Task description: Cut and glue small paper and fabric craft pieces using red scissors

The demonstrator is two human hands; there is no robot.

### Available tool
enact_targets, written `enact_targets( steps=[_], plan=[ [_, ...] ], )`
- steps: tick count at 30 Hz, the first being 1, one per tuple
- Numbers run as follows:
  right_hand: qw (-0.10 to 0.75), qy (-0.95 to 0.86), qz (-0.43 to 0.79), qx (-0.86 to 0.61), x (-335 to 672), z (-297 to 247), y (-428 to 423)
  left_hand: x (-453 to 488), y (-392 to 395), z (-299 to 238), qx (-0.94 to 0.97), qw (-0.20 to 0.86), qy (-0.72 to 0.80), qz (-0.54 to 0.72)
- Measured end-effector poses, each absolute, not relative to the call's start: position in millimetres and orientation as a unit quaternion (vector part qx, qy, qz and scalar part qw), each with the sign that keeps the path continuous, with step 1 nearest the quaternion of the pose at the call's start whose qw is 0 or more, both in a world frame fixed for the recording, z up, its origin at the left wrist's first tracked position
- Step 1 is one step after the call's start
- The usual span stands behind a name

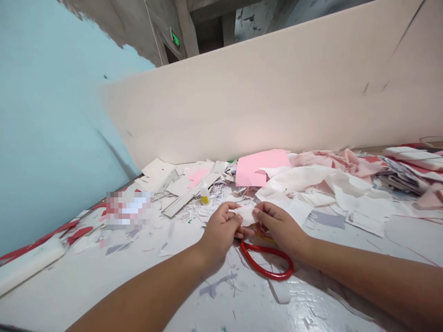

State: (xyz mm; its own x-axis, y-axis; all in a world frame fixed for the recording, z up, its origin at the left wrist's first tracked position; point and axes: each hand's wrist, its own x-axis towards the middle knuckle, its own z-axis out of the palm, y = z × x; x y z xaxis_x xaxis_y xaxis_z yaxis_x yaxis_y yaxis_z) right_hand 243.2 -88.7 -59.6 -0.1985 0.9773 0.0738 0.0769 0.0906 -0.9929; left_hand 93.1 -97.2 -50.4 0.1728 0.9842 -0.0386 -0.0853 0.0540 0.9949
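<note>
My left hand and my right hand meet above the table, and their fingertips pinch a small piece of white paper between them. Below the hands lies a red plastic loop, possibly a scissors handle, with its far end hidden under my fingers. It touches neither palm visibly. A small glue bottle with a yellow label stands among paper scraps just beyond my left hand.
The paint-stained white table is strewn with paper offcuts, a pink sheet and crumpled white and pink paper. A pale pink board stands along the far side. A blue wall rises at left, and a white roll lies near the table's left edge.
</note>
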Motion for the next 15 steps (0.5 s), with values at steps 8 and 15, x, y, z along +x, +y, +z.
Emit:
enact_targets(
  steps=[8, 15],
  plan=[
    [0.476, -0.474, 0.588, -0.451, 239.4, -53.7, -87.0, 84.2, -100.2, -50.3, 0.655, 0.365, 0.455, 0.480],
    [0.436, -0.479, 0.622, -0.441, 239.2, -55.5, -88.5, 74.7, -95.0, -54.8, 0.824, 0.117, 0.393, 0.390]
  ],
)
